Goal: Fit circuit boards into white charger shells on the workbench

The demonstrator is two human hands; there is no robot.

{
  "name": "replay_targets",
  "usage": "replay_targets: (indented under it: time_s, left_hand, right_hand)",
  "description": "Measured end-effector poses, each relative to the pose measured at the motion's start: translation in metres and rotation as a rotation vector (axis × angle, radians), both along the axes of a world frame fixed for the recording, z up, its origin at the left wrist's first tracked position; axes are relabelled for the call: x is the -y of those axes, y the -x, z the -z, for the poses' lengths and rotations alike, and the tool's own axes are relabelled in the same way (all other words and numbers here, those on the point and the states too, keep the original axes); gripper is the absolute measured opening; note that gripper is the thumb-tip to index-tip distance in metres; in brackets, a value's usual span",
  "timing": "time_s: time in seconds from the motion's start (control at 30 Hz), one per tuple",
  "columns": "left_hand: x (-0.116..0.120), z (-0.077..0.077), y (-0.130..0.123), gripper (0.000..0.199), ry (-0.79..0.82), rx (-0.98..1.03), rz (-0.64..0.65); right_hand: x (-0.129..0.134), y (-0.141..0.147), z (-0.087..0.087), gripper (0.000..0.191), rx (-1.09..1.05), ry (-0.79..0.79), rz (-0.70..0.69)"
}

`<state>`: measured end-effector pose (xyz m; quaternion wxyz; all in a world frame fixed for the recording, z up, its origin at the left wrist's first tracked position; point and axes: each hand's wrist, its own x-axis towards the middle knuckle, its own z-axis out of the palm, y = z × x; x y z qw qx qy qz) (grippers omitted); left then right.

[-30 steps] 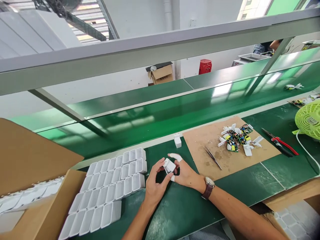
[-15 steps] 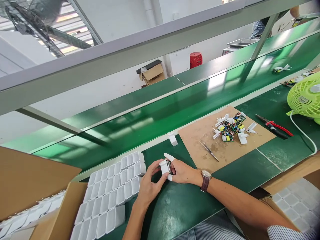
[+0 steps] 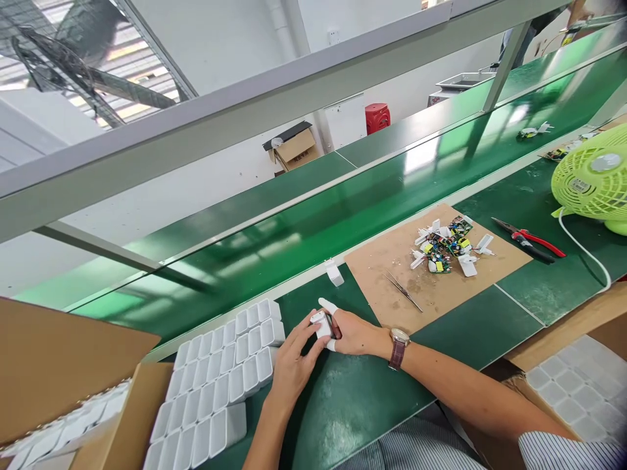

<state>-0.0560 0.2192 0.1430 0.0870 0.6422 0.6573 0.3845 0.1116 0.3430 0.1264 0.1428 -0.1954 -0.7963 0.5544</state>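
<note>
Between both hands, above the green bench, is a small white plastic charger housing (image 3: 322, 325). My left hand (image 3: 296, 352) is closed on its left side, fingertips on the top and front. My right hand (image 3: 353, 331) grips the other side, with white finger cots on the thumb and a finger; a watch is on that wrist. What sits inside the housing is hidden by my fingers. To the left stand rows of open white housings (image 3: 210, 385). One more white piece (image 3: 334, 273) lies beyond my hands, by the bench's back edge.
A brown board (image 3: 377, 287) carries tweezers (image 3: 403, 291) and a heap of circuit boards (image 3: 443, 247). Red-handled pliers (image 3: 529, 240) and a green fan (image 3: 595, 179) are at the right. Cardboard boxes stand left (image 3: 125, 418) and lower right (image 3: 519, 356). A green conveyor (image 3: 294, 238) runs behind.
My left fingers have moved up over the top and front of the housing, covering more of it. The housing now looks more closed up. The view has shifted slightly.
</note>
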Motion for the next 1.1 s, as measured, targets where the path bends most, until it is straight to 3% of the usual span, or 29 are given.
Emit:
replay_targets:
  time_s: [0.13,0.33,0.47,0.63,0.73,0.87,0.93,1.03,1.1]
  left_hand:
    - [-0.002,-0.012,0.005,0.020,0.088,-0.025,0.081]
    - [-0.011,-0.023,0.007,0.018,0.248,0.017,0.092]
    - [-0.044,-0.035,0.023,0.022,0.229,0.004,-0.036]
    - [-0.095,-0.045,0.030,0.021,0.207,0.034,-0.069]
    - [-0.107,-0.048,0.024,0.021,0.221,0.076,-0.065]
    - [-0.092,-0.053,0.020,0.035,0.225,0.188,-0.103]
    - [-0.076,-0.055,0.018,0.044,0.222,0.264,-0.126]
    - [-0.052,-0.051,0.010,0.048,0.223,0.656,-0.132]
    - [-0.040,-0.043,0.003,0.044,0.223,1.014,-0.117]
  right_hand:
    - [-0.001,0.000,-0.002,0.096,-0.025,-0.007,0.001]
    - [0.002,0.000,0.005,0.086,-0.043,-0.093,0.030]
    - [0.006,-0.004,0.009,0.073,-0.075,-0.217,0.194]
    - [0.006,-0.009,0.007,0.056,-0.041,-0.313,0.191]
    - [0.004,-0.011,0.005,0.051,-0.024,-0.351,0.204]
    - [-0.002,-0.013,0.002,0.043,-0.106,-0.417,0.372]
    - [-0.006,-0.013,0.000,0.051,-0.217,-0.433,0.461]
    - [-0.008,-0.013,-0.004,0.066,-0.419,-0.455,0.503]
    - [-0.005,-0.012,-0.008,0.060,-0.519,-0.501,0.473]
